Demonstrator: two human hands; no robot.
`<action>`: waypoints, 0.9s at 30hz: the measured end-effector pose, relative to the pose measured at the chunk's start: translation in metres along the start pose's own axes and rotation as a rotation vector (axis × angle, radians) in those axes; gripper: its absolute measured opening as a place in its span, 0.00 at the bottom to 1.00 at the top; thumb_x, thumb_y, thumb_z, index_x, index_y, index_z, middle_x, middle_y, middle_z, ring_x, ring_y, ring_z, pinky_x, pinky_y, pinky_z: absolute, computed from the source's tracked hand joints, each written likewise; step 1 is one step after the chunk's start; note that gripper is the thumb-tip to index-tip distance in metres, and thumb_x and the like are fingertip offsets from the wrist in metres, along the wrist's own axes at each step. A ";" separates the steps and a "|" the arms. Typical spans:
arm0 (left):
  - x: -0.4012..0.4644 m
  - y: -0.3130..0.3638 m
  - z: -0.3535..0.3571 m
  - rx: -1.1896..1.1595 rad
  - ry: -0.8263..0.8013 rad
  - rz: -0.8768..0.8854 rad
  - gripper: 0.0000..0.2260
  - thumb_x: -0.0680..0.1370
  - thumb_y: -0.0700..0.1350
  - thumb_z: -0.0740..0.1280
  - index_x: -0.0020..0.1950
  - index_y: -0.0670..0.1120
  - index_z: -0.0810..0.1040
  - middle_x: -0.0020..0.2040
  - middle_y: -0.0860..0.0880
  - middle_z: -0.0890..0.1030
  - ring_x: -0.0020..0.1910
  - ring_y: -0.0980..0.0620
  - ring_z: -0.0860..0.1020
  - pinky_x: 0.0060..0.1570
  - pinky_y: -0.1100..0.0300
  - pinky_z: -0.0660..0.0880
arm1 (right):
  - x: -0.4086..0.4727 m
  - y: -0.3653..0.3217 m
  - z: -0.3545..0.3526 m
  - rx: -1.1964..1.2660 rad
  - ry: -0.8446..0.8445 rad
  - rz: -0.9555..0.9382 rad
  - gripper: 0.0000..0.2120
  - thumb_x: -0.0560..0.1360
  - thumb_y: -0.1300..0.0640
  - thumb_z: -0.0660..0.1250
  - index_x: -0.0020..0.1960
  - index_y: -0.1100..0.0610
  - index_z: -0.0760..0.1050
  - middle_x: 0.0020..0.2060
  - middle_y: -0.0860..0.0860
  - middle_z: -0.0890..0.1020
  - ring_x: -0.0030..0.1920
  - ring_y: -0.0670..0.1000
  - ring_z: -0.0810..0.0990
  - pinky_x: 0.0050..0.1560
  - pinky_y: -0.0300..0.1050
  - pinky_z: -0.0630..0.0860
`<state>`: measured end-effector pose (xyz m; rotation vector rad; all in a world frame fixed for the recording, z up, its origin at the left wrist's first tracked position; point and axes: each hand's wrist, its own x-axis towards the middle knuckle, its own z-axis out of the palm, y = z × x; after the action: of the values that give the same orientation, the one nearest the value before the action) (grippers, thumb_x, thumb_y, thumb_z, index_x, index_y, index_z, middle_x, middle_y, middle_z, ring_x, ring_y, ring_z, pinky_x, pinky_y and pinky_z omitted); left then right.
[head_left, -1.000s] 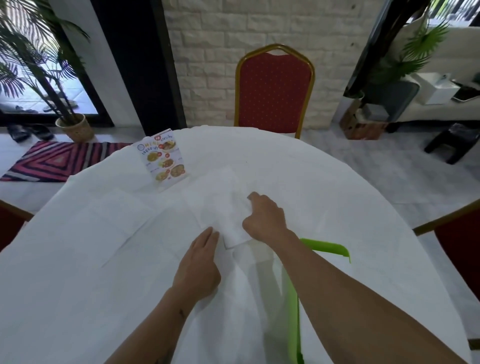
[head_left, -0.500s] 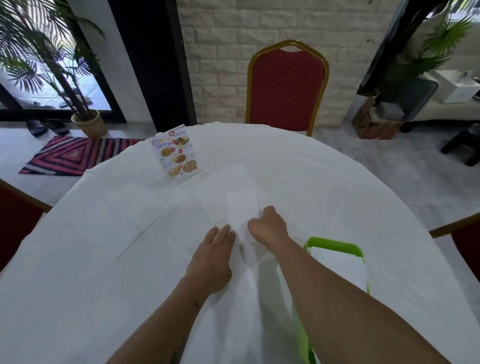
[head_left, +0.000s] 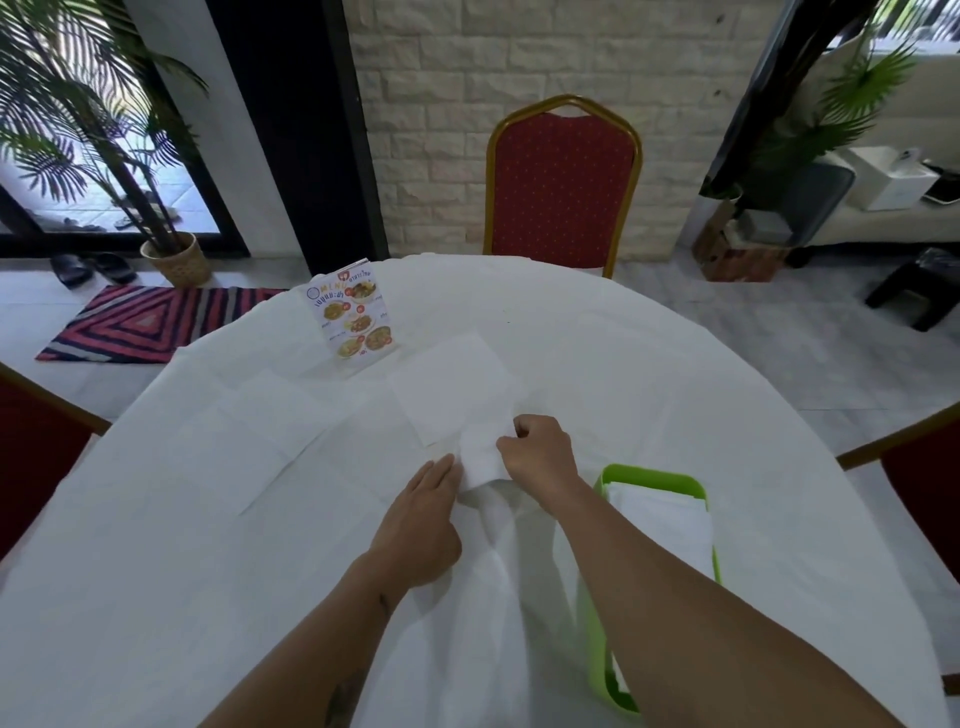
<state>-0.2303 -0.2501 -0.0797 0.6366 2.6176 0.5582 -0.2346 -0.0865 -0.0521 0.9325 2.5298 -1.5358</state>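
White paper made up the folded napkin, which lay on the cloth-covered counter right between the two hands; the right hand was curled into a loose fist, its thumb and fingers pinching the napkin's right edge; the left hand lay flat with its fingers straight and together, their tips touching the napkin's lower left edge and holding nothing. Just beyond the napkin, a larger flat sheet of the same white paper lay spread on the counter, its near edge touching or slipping under the napkin; which of the two, I could not tell. Another pale sheet lay flat further to the left, well apart from the hands. To the right of the right forearm sat a green tray holding a stack of napkins, partly hidden by that arm. A menu card with food pictures stood upright near the counter's far left edge. Behind the counter a red chair with a gold frame stood against a pale brick wall; on the floor to the left lay a striped rug, and beside it a potted palm stood in a woven basket.
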 end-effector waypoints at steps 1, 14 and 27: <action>-0.007 0.006 -0.003 -0.058 0.032 -0.017 0.35 0.73 0.34 0.57 0.79 0.46 0.51 0.80 0.50 0.51 0.78 0.52 0.49 0.75 0.59 0.49 | -0.003 -0.001 -0.004 -0.009 0.007 -0.029 0.12 0.66 0.65 0.60 0.33 0.54 0.58 0.31 0.52 0.62 0.33 0.52 0.60 0.35 0.48 0.57; -0.066 0.065 -0.040 -0.310 0.104 0.092 0.29 0.75 0.37 0.60 0.76 0.45 0.61 0.77 0.48 0.62 0.75 0.50 0.61 0.72 0.60 0.55 | -0.107 -0.001 -0.105 0.170 0.088 -0.097 0.07 0.72 0.61 0.65 0.47 0.56 0.80 0.34 0.51 0.80 0.34 0.49 0.75 0.37 0.42 0.71; -0.119 0.105 -0.002 -0.128 -0.178 0.228 0.30 0.76 0.40 0.59 0.78 0.47 0.56 0.78 0.49 0.58 0.76 0.51 0.58 0.71 0.61 0.55 | -0.179 0.092 -0.130 0.044 0.156 0.196 0.13 0.74 0.62 0.64 0.58 0.58 0.78 0.53 0.54 0.80 0.51 0.54 0.78 0.53 0.51 0.78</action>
<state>-0.0970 -0.2244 0.0023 0.9054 2.3386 0.6970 -0.0063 -0.0340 -0.0004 1.3107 2.4230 -1.5211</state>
